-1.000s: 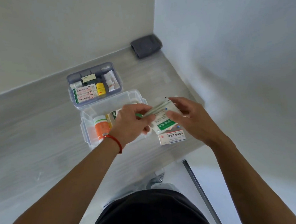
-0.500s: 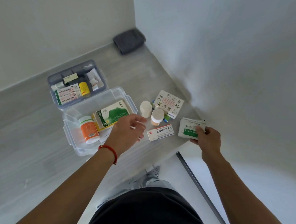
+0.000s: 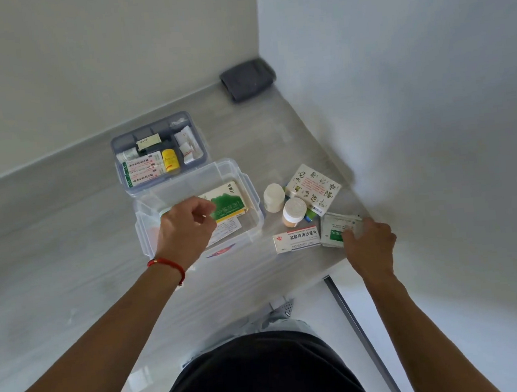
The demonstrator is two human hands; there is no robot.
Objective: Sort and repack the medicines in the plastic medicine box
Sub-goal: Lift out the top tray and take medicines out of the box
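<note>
My right hand (image 3: pixel 369 243) pinches the green-and-white sachets (image 3: pixel 336 230) at the counter's near edge, at three o'clock from the clear medicine box (image 3: pixel 252 193). My left hand (image 3: pixel 187 226) hovers loosely curled over the box, holding nothing, nearer its green packet (image 3: pixel 228 205).

"盐酸环丙沙星片" on white carton (image 3: pixel 297 240); other packs' print too small to read
</note>
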